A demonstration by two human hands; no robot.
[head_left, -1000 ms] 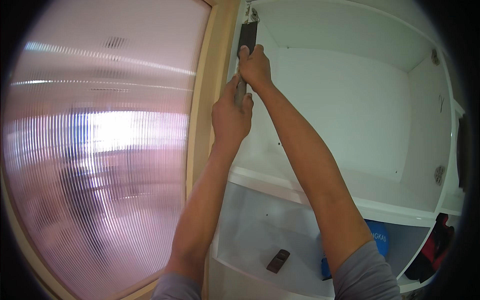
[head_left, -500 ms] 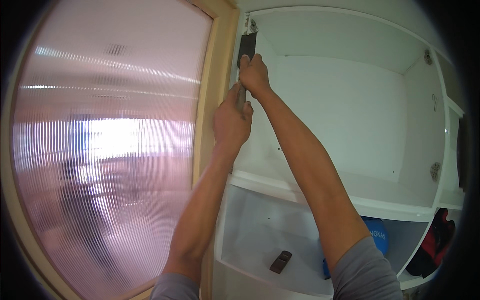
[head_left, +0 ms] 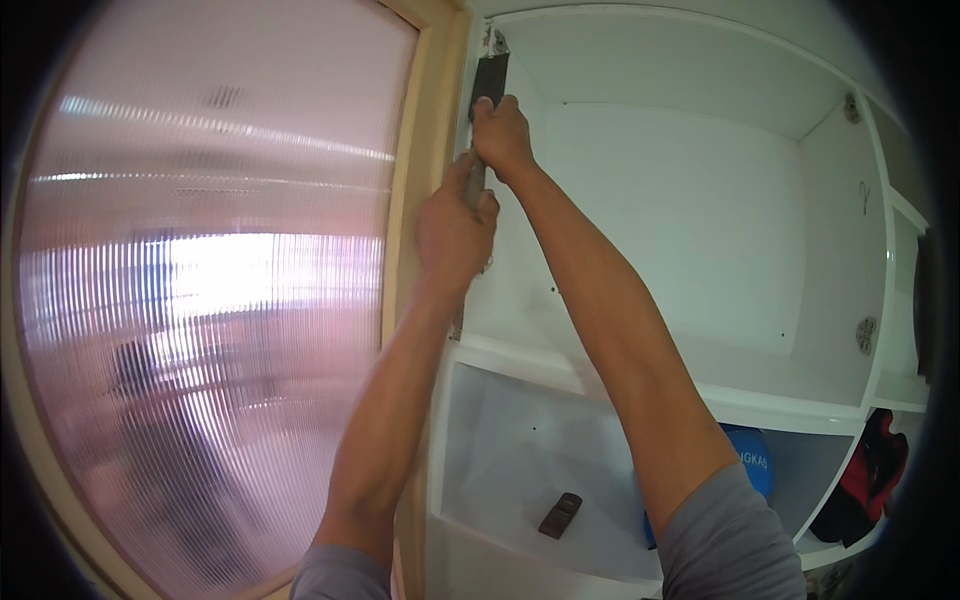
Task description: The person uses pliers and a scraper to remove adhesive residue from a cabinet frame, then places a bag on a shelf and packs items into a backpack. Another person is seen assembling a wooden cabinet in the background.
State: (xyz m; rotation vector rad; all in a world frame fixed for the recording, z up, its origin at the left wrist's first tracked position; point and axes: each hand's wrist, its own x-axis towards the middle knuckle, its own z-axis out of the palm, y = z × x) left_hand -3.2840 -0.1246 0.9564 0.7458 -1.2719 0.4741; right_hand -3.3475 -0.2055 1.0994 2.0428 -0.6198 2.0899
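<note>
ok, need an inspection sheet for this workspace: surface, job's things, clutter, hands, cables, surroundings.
Surface: white cabinet, open-fronted.
Job's things: dark flat tool, roughly upright at the cabinet's left edge; grey handle below it, join hidden by the hands.
Clutter: small brown block on the lower shelf; blue object, partly hidden; red-and-black item, far right.
Hands: left hand grips the grey handle; right hand grips the tool's lower end.
Cables: nothing seen.
Surroundings: ribbed translucent panel in a wooden frame, left.

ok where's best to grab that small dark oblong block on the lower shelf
I'd pinch the block by its long sides near the middle, reaching down from the open front of the shelf: it lies flat, narrow across, its length slanting inward.
</note>
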